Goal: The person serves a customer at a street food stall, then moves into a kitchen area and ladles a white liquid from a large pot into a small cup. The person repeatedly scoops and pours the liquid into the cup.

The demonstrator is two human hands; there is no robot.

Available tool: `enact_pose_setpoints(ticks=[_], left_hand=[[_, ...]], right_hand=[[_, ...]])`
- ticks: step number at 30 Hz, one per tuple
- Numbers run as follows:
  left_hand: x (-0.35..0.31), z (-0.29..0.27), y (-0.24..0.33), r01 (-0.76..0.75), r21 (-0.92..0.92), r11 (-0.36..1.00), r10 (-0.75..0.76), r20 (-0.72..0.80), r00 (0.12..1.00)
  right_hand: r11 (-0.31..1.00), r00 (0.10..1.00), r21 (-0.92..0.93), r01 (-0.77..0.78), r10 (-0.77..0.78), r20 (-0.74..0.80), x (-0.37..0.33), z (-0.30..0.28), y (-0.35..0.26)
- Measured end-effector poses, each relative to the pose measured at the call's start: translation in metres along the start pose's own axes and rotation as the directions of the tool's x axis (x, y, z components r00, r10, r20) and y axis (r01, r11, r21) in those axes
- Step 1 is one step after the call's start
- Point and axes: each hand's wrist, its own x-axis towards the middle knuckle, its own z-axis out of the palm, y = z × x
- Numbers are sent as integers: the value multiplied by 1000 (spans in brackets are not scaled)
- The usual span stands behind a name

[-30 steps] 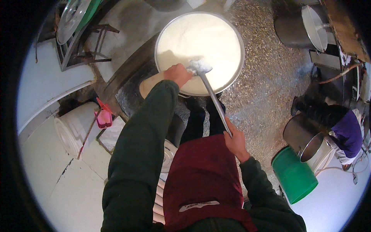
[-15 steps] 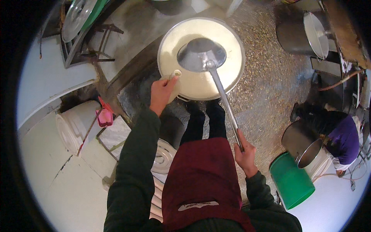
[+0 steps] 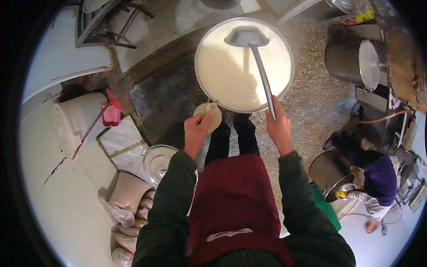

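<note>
A large round pot point(image 3: 197, 80) of creamy, pale yellow liquid point(image 3: 222, 66) stands on the floor in front of me. My right hand point(image 3: 280, 127) is closed around the end of a long-handled metal ladle point(image 3: 247, 37). The ladle's bowl is over the far part of the pot, and I cannot tell whether it touches the liquid. Just outside the near left rim, my left hand point(image 3: 195, 133) grips a pale, round-bodied plastic jug point(image 3: 214, 123) by its narrow neck. The jug's open mouth faces up.
At the right, a person in purple point(image 3: 381, 175) bends over a metal pot point(image 3: 327, 167) beside a green barrel point(image 3: 327, 207). Left of my legs are a round lid point(image 3: 155, 161) and several filled sacks point(image 3: 129, 191). A pink dustpan point(image 3: 111, 116) leans by a white bin point(image 3: 80, 120).
The ladle's bowl has moved farther off, toward the pot's far side. My left hand and the jug have shifted right and nearer to me. The whole view has shifted, showing more of the person.
</note>
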Motion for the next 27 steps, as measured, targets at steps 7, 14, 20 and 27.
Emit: enact_pose_setpoints(ticks=[7,14,20,27], left_hand=[[-20,-27,-1,-16,-76,997,13,-35,999],[-20,-50,-10,-8,-22,1000,6,-90,996],[-11,-59,-13,-65,66,996,72,-116,991],[22,-46,21,-32,250,968,46,-49,998]], right_hand=[[927,984,-370,57,12,180,102,-11,-45],[860,963,-492,137,0,269,146,29,-42],[862,952,-466,200,-58,300,147,55,-18],[887,938,-429,170,-12,346,119,73,7]])
